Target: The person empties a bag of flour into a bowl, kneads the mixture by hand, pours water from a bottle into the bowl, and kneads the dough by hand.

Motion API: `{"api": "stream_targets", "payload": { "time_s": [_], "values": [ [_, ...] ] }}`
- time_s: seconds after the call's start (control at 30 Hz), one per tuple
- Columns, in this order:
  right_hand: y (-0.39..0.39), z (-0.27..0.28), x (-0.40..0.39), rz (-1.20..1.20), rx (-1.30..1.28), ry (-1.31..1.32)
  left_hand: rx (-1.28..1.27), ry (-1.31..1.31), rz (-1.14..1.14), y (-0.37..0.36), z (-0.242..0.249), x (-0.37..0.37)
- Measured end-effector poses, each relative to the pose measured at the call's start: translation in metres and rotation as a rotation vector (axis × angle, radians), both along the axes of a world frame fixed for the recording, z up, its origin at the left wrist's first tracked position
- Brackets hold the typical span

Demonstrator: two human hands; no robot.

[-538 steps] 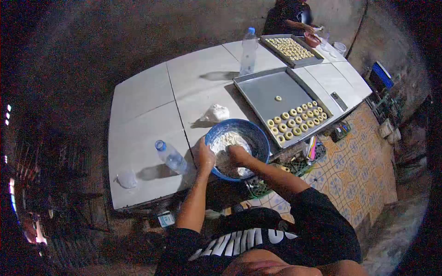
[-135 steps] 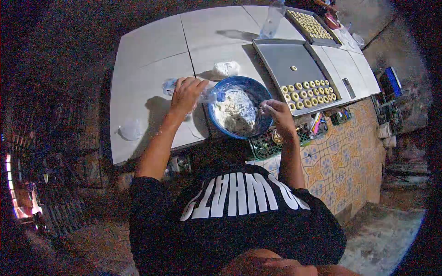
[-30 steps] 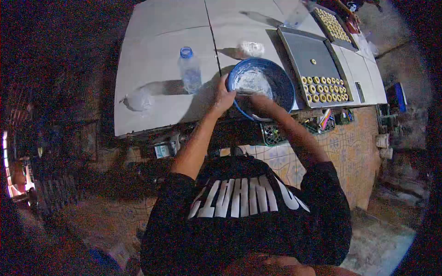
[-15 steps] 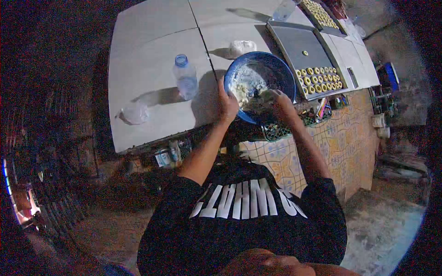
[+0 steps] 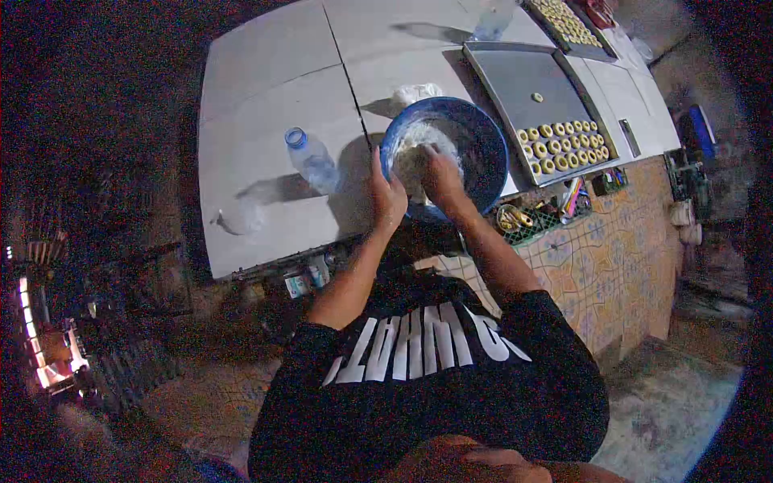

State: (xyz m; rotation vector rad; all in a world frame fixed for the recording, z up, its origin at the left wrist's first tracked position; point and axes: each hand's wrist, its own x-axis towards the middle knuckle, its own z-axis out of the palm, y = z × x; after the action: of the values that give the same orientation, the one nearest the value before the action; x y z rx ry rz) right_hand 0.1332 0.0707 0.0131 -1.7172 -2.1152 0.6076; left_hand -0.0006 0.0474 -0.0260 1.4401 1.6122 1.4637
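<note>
A blue bowl (image 5: 500, 165) stands at the table's front edge, with a pale floury mixture (image 5: 419, 138) inside it. My left hand (image 5: 388, 200) grips the bowl's left rim, thumb along the side. Inside the bowl, my right hand (image 5: 443, 179) reaches down into the mixture with its fingers curled; whatever they hold is hidden. Left of the bowl is a clear plastic bottle (image 5: 312, 163) with an open blue-ringed mouth. Behind the bowl sits a white bag (image 5: 417, 93).
A metal tray (image 5: 527, 80) with rows of ring-shaped dough pieces (image 5: 564, 146) lies right of the bowl. Another filled tray (image 5: 568, 28) is farther back. A clear plastic bag (image 5: 240, 216), a phone-like object (image 5: 629, 138) and a green basket (image 5: 527, 229) are nearby.
My right hand has moved left and deeper, from the bowl's right side into the mixture. My left hand stays on the rim. The bottle appears more tilted as the view shifts.
</note>
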Motion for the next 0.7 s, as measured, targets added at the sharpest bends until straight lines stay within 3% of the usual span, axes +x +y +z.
{"api": "stream_targets", "payload": {
  "time_s": [0.07,0.13,0.17,0.2,0.27,0.3,0.33,0.37,0.4,0.57,0.6,0.7],
  "values": [
    [0.002,-0.007,-0.014,0.122,0.136,0.06,-0.076,-0.026,-0.027,0.0,0.009,0.001],
    [-0.01,-0.011,-0.014,0.329,0.243,0.119,0.051,0.016,0.055,0.008,-0.002,0.004],
    [-0.01,-0.011,-0.008,0.395,0.006,0.128,0.114,0.034,0.097,0.01,-0.009,0.007],
    [-0.009,-0.011,-0.001,0.467,-0.083,0.106,-0.122,0.061,0.088,0.001,0.035,0.006],
    [-0.006,0.012,0.012,0.583,-0.227,-0.014,0.024,0.135,0.14,0.011,-0.005,0.006],
    [-0.007,0.05,0.016,0.624,-0.287,-0.109,0.096,0.174,0.163,0.014,-0.02,0.005],
    [-0.008,0.05,0.024,0.644,-0.293,-0.155,-0.089,0.036,0.113,0.013,-0.002,0.005],
    [-0.008,0.051,0.031,0.666,-0.299,-0.2,-0.068,0.051,0.107,0.012,0.003,0.007],
    [-0.003,0.023,0.043,0.666,-0.246,-0.198,-0.045,0.065,0.1,0.011,0.007,0.008],
    [0.005,-0.011,0.07,0.662,0.018,-0.132,-0.081,0.171,0.037,0.016,0.013,0.008],
    [0.011,0.008,0.071,0.681,-0.013,-0.084,-0.128,0.164,-0.008,0.014,0.021,0.008],
    [0.033,-0.002,0.068,0.433,-0.021,-0.022,-0.134,0.133,-0.016,0.018,0.022,0.011]
  ]
}}
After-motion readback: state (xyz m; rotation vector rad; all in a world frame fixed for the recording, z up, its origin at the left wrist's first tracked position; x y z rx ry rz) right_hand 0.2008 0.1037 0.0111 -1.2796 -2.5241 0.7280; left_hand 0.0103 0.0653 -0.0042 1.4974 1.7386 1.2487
